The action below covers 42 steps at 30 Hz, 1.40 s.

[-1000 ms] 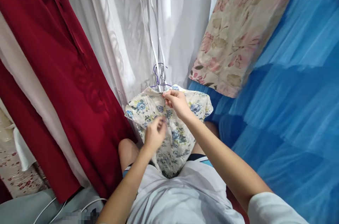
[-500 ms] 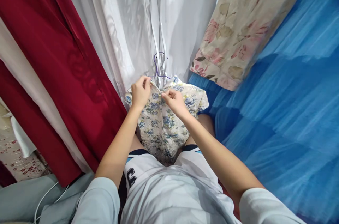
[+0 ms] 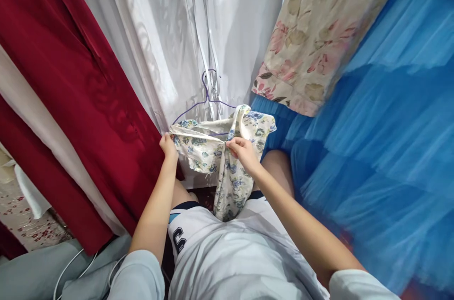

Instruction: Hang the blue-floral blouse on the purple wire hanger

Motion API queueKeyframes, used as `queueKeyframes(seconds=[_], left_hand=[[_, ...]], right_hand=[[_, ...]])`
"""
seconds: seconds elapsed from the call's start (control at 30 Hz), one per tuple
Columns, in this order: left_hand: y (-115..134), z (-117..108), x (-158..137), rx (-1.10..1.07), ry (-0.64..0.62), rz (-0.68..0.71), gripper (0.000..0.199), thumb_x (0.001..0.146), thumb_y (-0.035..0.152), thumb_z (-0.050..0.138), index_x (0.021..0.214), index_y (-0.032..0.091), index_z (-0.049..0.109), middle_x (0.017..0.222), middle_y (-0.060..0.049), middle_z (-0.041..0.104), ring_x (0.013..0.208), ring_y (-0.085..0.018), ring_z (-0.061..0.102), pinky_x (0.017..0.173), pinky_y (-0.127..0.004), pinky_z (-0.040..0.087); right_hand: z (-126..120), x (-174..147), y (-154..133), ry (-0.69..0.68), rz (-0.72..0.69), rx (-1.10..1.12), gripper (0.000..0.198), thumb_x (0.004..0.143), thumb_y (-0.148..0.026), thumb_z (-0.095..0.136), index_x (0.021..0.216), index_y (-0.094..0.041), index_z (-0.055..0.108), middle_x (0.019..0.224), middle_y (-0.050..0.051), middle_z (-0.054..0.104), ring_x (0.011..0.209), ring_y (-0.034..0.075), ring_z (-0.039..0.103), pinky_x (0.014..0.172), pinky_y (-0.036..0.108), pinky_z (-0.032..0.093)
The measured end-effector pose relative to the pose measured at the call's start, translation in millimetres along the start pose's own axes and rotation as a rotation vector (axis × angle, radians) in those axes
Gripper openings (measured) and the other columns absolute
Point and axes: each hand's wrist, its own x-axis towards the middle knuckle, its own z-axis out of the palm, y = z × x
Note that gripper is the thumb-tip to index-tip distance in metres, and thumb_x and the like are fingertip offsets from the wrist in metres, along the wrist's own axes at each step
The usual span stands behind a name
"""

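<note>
A blue-flowered blouse (image 3: 234, 177) is in the middle of the scene, its lower part hanging between the person's legs. At the left, the left hand (image 3: 170, 147) pinches the edge of its left side between the fingers, pulling the cloth out taut. The right hand (image 3: 246, 153) pinches the blouse's front edge near the middle, fingers pressed together. A purple hanger (image 3: 189, 111) stands on the far side, its left arm bare and its right end under the blouse's right shoulder. White straps (image 3: 200, 30) run down behind it; a blue ruffled garment (image 3: 354, 163) fills the right.
</note>
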Motion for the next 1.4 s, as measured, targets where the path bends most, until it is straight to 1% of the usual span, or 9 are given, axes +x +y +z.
queueKeyframes(seconds=[0.27, 0.5, 0.7, 0.77, 0.97, 1.07, 1.17, 1.27, 1.4], left_hand=[[-28.5, -33.4, -57.1, -0.155, -0.149, -0.294, 0.032, 0.076, 0.042, 0.069, 0.072, 0.015, 0.054, 0.064, 0.002, 0.055, 0.058, -0.010, 0.051, 0.060, -0.022, 0.039], [0.7, -28.2, -115.1, -0.259, -0.426, -0.375, 0.034, 0.073, 0.044, 0.074, 0.081, 0.015, 0.059, 0.072, 0.000, 0.056, 0.065, -0.012, 0.055, 0.065, -0.024, 0.046], [69.6, 11.9, -165.7, -0.034, -0.788, 0.001, 0.029, 0.092, 0.046, 0.057, 0.087, 0.018, 0.063, 0.076, -0.002, 0.058, 0.071, -0.014, 0.056, 0.065, -0.024, 0.045], [84.1, 17.9, -172.3, 0.058, -0.848, 0.116, 0.030, 0.094, 0.045, 0.054, 0.087, 0.018, 0.064, 0.079, -0.004, 0.060, 0.076, -0.016, 0.058, 0.071, -0.025, 0.047], [76.2, 9.7, -178.9, 0.001, -1.067, -0.019, 0.043, 0.089, 0.054, 0.059, 0.117, 0.021, 0.059, 0.115, -0.011, 0.062, 0.110, -0.024, 0.059, 0.098, -0.034, 0.046], [64.4, 0.0, -188.0, -0.040, -1.346, -0.237, 0.052, 0.085, 0.060, 0.061, 0.117, 0.019, 0.061, 0.106, -0.011, 0.066, 0.104, -0.025, 0.062, 0.093, -0.035, 0.048], [58.9, -8.5, -194.7, 0.187, -1.474, -0.192, 0.047, 0.077, 0.054, 0.072, 0.105, 0.016, 0.067, 0.090, -0.006, 0.068, 0.084, -0.021, 0.062, 0.078, -0.030, 0.050], [59.3, -15.6, -185.9, 0.501, -1.426, -0.036, 0.035, 0.075, 0.048, 0.073, 0.077, 0.013, 0.067, 0.068, 0.000, 0.060, 0.065, -0.014, 0.052, 0.062, -0.024, 0.044], [69.2, -24.9, -149.3, 0.524, -1.187, 0.068, 0.040, 0.077, 0.049, 0.070, 0.061, 0.014, 0.059, 0.059, 0.002, 0.046, 0.058, -0.011, 0.043, 0.053, -0.021, 0.035]], right_hand=[[-37.5, -24.1, 36.9, 0.248, 0.025, 0.081, 0.024, 0.075, -0.038, 0.061, 0.060, -0.023, 0.051, 0.048, -0.005, 0.040, 0.044, 0.012, 0.030, 0.043, 0.028, 0.022], [-28.3, -34.1, 39.4, 0.164, 0.080, 0.092, 0.029, 0.077, -0.046, 0.067, 0.085, -0.019, 0.061, 0.069, 0.000, 0.062, 0.050, 0.011, 0.046, 0.045, 0.023, 0.034], [-1.3, -56.9, 10.2, -0.509, 0.077, 0.001, 0.023, 0.076, -0.038, 0.074, 0.080, -0.018, 0.064, 0.079, 0.000, 0.065, 0.074, 0.015, 0.057, 0.070, 0.026, 0.046], [2.6, -61.9, 1.3, -0.566, 0.050, -0.008, 0.023, 0.078, -0.036, 0.073, 0.073, -0.017, 0.063, 0.072, -0.001, 0.060, 0.068, 0.014, 0.052, 0.067, 0.025, 0.043], [-12.3, -67.2, -24.0, -0.332, 0.205, 0.227, 0.026, 0.077, -0.041, 0.069, 0.070, -0.017, 0.063, 0.065, 0.001, 0.059, 0.059, 0.014, 0.052, 0.062, 0.027, 0.044], [-34.1, -68.3, -44.4, -0.257, 0.281, 0.251, 0.025, 0.073, -0.041, 0.071, 0.069, -0.017, 0.066, 0.061, 0.002, 0.061, 0.054, 0.016, 0.054, 0.056, 0.028, 0.044], [-68.8, -60.7, -69.0, -0.211, 0.244, 0.112, 0.026, 0.066, -0.039, 0.077, 0.063, -0.015, 0.067, 0.052, 0.001, 0.058, 0.043, 0.012, 0.047, 0.044, 0.026, 0.035], [-107.2, -35.1, -92.1, -0.094, 0.055, -0.007, 0.023, 0.061, -0.029, 0.079, 0.057, -0.012, 0.065, 0.051, 0.002, 0.059, 0.042, 0.010, 0.050, 0.045, 0.025, 0.034], [-129.4, 27.7, -107.2, 0.100, -0.122, -0.021, 0.039, 0.088, -0.021, 0.044, 0.058, -0.004, 0.063, 0.059, 0.003, 0.066, 0.049, 0.004, 0.055, 0.056, 0.028, 0.036]])
